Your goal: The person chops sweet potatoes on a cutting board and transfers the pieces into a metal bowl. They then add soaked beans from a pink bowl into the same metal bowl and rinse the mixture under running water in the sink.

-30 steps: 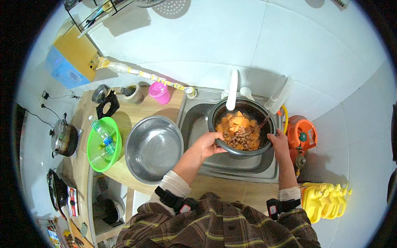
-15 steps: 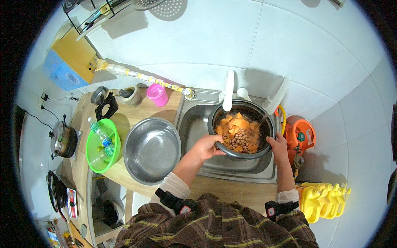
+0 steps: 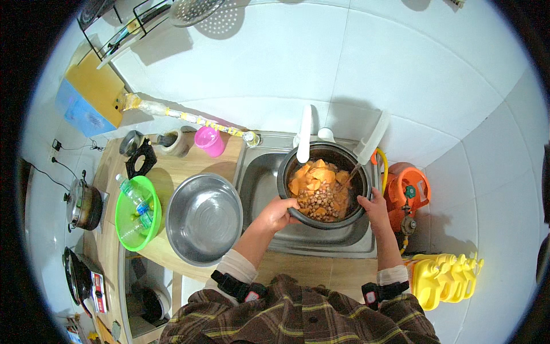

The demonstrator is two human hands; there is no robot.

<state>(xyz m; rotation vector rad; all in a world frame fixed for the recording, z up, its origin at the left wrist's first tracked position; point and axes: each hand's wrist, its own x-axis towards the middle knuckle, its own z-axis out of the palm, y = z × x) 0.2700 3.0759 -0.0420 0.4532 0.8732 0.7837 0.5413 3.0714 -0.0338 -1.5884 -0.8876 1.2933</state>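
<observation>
Your left hand (image 3: 279, 213) and right hand (image 3: 373, 207) are both closed on the rim of the dark pot (image 3: 322, 184), gripping it at its near-left and right sides over the steel sink (image 3: 260, 182), with orange chunks and beans (image 3: 321, 192) heaped inside. The pot looks full and probably heavy, so if either grip slips on a wet rim it could tip and dump food into the sink. Swing it left carelessly and it may knock the large steel bowl (image 3: 203, 218) on the bench (image 3: 172, 172).
</observation>
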